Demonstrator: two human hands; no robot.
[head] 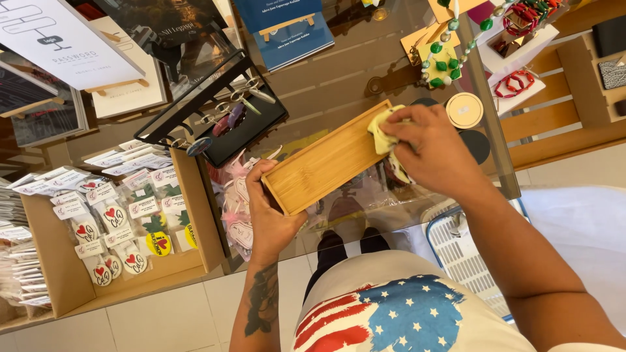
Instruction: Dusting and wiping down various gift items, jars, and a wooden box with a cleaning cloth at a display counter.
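White rectangular sign (pixel 62 39) on a small wooden easel at upper left, blue sign card (pixel 283 26) on another easel at top centre, clear packets with white labels (pixel 114 218) in the cardboard tray (pixel 49 261) at left.

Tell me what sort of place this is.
Probably a small gift or craft shop: a cardboard box of packaged heart badges, bead necklaces on display cards, and propped books surround a glass counter.
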